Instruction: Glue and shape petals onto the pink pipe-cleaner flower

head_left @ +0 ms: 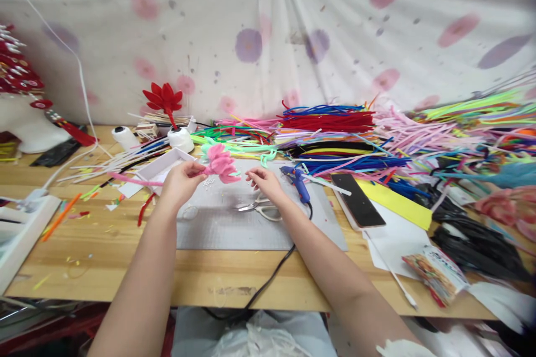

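My left hand (183, 181) is closed on the stem of a pink pipe-cleaner flower (221, 164), just below its petals. The fuzzy pink stem (138, 180) runs out to the left behind the hand. My right hand (266, 183) is a little to the right of the petals, apart from them, with its fingers curled into a pinch; whatever is in the fingertips is too small to make out. Under the right hand, scissors (259, 207) with pale handles lie on a grey cutting mat (226, 237). A blue glue gun (298, 183) lies to the right of that hand.
A red flower (164, 99) stands in a white spool (181, 139). Bundles of coloured pipe cleaners (330, 121) line the back. On the right lie a black phone (358, 199), a yellow strip (396, 203) and a snack packet (438, 273). A black cord (272, 279) crosses the front edge.
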`<action>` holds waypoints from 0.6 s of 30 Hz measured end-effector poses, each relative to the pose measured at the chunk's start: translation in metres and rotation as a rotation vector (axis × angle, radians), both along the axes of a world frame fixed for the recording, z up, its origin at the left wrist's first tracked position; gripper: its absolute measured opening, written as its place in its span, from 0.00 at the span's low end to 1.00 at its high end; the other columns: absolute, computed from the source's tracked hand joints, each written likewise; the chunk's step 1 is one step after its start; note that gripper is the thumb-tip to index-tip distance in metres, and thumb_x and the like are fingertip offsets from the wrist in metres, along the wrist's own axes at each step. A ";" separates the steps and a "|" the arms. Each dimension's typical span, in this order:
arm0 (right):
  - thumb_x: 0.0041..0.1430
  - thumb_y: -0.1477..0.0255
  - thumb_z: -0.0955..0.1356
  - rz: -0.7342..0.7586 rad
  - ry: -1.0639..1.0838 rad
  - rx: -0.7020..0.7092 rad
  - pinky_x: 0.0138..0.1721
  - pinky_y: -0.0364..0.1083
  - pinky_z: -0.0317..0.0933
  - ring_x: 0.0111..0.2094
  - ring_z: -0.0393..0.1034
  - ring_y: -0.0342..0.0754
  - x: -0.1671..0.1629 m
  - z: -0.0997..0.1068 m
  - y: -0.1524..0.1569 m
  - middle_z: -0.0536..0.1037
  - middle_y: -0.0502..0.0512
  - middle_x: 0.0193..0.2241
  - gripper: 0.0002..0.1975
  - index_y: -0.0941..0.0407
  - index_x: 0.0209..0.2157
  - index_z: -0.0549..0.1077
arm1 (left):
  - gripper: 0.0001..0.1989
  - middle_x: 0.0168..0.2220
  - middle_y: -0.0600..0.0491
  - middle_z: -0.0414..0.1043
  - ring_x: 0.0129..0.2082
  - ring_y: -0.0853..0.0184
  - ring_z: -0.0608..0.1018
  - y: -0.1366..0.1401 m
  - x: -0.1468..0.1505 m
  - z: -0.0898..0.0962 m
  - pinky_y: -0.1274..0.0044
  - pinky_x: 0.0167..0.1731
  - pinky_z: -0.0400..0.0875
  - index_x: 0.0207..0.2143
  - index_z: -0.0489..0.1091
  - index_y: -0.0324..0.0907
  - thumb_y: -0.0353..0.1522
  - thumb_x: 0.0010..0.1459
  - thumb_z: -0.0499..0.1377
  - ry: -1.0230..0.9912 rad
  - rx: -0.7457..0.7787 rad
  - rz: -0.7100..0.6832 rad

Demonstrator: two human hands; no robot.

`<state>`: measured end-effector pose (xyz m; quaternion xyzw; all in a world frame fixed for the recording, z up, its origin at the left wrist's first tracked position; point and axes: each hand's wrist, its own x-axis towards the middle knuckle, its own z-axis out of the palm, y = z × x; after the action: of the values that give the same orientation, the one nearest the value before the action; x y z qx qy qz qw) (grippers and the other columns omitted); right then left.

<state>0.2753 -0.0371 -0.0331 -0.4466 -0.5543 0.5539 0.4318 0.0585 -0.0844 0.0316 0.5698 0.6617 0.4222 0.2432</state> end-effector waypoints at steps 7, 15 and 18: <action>0.51 0.75 0.62 -0.031 -0.024 -0.020 0.17 0.36 0.56 0.18 0.62 0.36 0.002 -0.002 0.001 0.73 0.48 0.24 0.06 0.57 0.29 0.70 | 0.07 0.25 0.54 0.73 0.28 0.68 0.74 -0.009 -0.003 0.004 0.76 0.32 0.68 0.23 0.72 0.41 0.32 0.37 0.64 -0.108 0.185 -0.069; 0.51 0.73 0.64 0.023 -0.192 0.014 0.21 0.38 0.55 0.17 0.61 0.37 0.005 -0.005 -0.005 0.71 0.46 0.18 0.04 0.57 0.25 0.67 | 0.17 0.26 0.53 0.74 0.31 0.63 0.74 -0.013 -0.010 0.001 0.72 0.35 0.69 0.23 0.72 0.41 0.35 0.25 0.70 -0.434 0.236 -0.159; 0.52 0.68 0.65 0.022 -0.433 0.097 0.23 0.39 0.53 0.17 0.60 0.38 0.010 -0.006 -0.006 0.68 0.45 0.15 0.10 0.57 0.20 0.67 | 0.19 0.26 0.53 0.74 0.31 0.61 0.75 -0.015 -0.013 0.003 0.70 0.34 0.70 0.25 0.74 0.41 0.34 0.23 0.70 -0.506 0.222 -0.147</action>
<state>0.2853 -0.0432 -0.0390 -0.5280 -0.6649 0.4222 0.3176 0.0459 -0.0993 0.0350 0.5158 0.4867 0.6023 0.3665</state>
